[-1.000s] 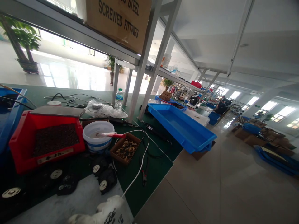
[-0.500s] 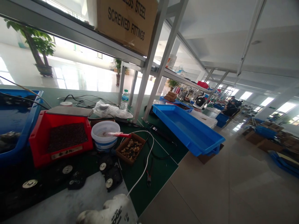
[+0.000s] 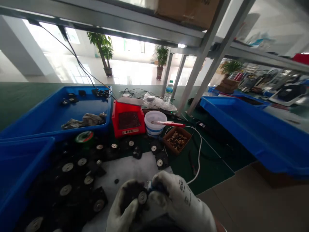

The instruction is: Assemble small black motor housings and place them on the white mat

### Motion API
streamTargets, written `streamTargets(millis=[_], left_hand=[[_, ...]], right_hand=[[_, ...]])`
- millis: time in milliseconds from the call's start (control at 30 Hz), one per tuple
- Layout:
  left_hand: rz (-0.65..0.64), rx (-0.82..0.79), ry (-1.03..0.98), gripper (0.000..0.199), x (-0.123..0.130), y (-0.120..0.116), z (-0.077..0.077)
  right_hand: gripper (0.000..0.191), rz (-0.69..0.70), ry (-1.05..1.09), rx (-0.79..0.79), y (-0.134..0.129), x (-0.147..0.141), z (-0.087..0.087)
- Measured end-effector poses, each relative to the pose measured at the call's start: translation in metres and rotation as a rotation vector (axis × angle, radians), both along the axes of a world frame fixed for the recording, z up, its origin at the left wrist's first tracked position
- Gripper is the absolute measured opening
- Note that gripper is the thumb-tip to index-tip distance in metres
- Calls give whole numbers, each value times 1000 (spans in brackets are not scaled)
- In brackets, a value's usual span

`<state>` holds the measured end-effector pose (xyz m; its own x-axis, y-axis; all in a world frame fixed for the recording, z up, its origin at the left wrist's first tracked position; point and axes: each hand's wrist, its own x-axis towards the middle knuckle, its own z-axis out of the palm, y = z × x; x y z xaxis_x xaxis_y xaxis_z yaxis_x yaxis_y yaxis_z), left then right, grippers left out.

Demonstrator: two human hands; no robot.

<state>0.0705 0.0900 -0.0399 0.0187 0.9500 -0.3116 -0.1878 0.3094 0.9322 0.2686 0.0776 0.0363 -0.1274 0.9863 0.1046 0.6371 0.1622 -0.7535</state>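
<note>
Both my hands wear white work gloves at the bottom middle of the view. My left hand (image 3: 122, 203) and my right hand (image 3: 178, 199) close together around a small black part with a round metal hub (image 3: 142, 197). A bit of blue shows between the fingers (image 3: 152, 186), too small to name. Several similar black hubbed parts (image 3: 67, 167) lie in a heap to the left of my hands, and others (image 3: 159, 159) sit along the far edge of a white sheet (image 3: 127, 170).
A blue tray (image 3: 60, 109) holds grey rags and black pieces, with a second blue tray (image 3: 19, 164) at lower left. Behind stand a red bin of dark granules (image 3: 127, 116), a white bucket (image 3: 152, 124) and a box of brass rings (image 3: 177, 140). A long blue tray (image 3: 253, 129) lies right.
The view has swung left and down, bringing the blue trays in. Only a glove's edge showed before; now both gloved hands are up together, holding a black part.
</note>
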Motion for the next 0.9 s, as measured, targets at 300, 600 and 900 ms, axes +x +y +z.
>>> streamTargets(millis=[300,600,900], left_hand=[[-83,-31,-132,61,5,-4,14],[-77,-37,-133,57,5,-5,8],[-103,-55,-154,56,5,-5,13]], right_hand=[[23,-94,323,-276,1,-16,-17],[23,-133,362,-311,5,-22,-27],[24,-121,244,-227,5,-21,-25]])
